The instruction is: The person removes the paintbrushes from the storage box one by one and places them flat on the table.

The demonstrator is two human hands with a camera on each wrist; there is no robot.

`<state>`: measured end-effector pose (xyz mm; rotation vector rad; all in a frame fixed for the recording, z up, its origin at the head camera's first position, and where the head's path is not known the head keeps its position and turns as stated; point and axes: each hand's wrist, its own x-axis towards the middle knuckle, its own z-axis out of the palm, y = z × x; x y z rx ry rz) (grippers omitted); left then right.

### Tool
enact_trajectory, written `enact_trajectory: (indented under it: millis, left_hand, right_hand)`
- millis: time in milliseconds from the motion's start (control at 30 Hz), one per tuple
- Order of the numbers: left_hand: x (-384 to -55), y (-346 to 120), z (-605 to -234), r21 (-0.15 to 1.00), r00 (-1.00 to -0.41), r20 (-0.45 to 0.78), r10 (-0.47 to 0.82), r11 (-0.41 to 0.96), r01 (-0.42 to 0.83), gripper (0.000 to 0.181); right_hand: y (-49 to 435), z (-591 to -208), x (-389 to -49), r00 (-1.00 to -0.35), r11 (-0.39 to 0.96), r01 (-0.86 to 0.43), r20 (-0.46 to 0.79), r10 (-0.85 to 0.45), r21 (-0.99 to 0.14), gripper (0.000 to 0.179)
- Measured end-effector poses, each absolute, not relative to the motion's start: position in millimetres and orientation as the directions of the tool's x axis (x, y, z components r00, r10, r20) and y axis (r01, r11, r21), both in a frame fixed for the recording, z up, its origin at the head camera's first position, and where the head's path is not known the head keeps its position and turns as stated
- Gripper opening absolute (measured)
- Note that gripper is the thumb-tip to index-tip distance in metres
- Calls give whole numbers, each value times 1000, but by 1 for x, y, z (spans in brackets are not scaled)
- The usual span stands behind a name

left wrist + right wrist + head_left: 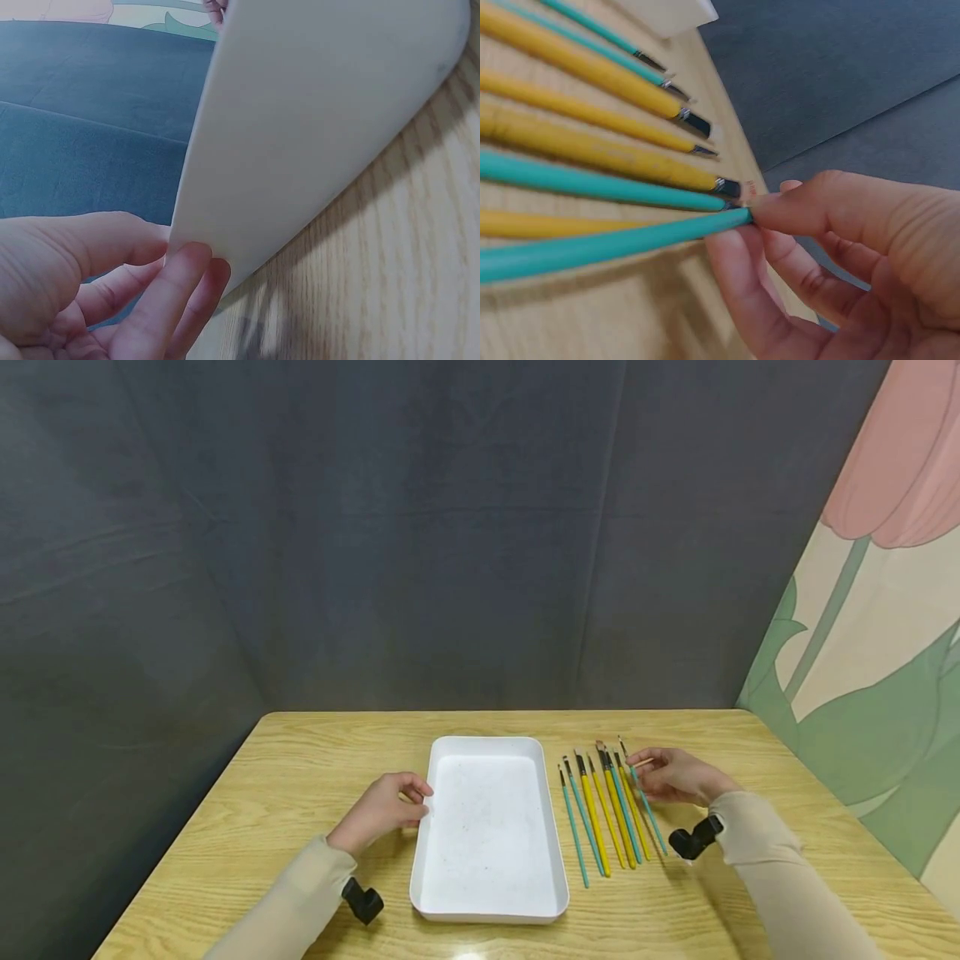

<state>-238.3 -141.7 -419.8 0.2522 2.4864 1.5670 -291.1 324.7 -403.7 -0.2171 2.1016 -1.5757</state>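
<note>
In the head view, a row of paintbrushes (606, 802) with yellow and teal handles lies to the right of a white rectangular tray (487, 912). My right hand (678, 777) pinches the rightmost teal paintbrush (649, 814) near its bristle end. The right wrist view shows thumb and fingertips together on that teal paintbrush (615, 249); its tip is hidden by the fingers. At the tray's left side, my left hand (386, 810) holds the rim. Up close in the left wrist view, fingertips (193, 259) lie against the tray's outer wall (300, 127), with the thumb at its edge.
Everything stands on a light wood-grain table (322, 752). A dark grey cloth (420, 543) hangs behind and to the left. On the right is a wall (862, 693) painted with a pink flower and green leaves.
</note>
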Motion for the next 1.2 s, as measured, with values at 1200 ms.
enact_trajectory:
  millis: [1200]
  left_hand:
    - [-238, -141, -422, 904, -970, -75, 231, 427, 32, 21]
  right_hand:
    - [314, -419, -291, -923, 487, 154, -302, -240, -860, 38]
